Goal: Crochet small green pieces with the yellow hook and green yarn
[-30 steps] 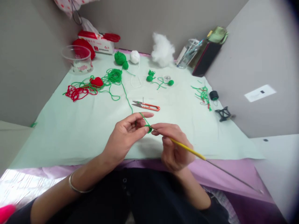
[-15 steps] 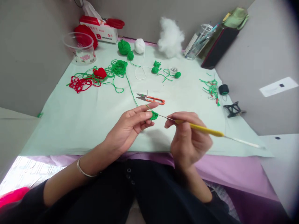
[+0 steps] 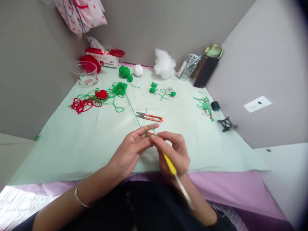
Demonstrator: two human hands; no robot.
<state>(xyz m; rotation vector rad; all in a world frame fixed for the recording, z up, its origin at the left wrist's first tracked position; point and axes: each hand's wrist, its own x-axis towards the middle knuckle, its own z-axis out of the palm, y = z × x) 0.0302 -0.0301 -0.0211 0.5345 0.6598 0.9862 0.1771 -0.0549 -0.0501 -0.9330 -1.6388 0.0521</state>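
My left hand pinches the green crochet piece, now mostly hidden by fingers. Green yarn runs from the loose green coil over its raised index finger. My right hand is closed round a yellow-handled crochet hook, its fingertips meeting those of my left hand. The hook's tip is beside the yarn at the left index finger, and its pale rear end points down toward my right forearm. Just beyond my hands lie orange thread snips, blades pointing left.
Red yarn tangles with green at the left, near a clear tub. White stuffing, a white ball and a pen cup stand at the back. Green scraps and a black spool lie right.
My right hand has moved left against my left hand, and the hook has swung from pointing left to pointing up and away. The view has tilted upward, showing more wall.
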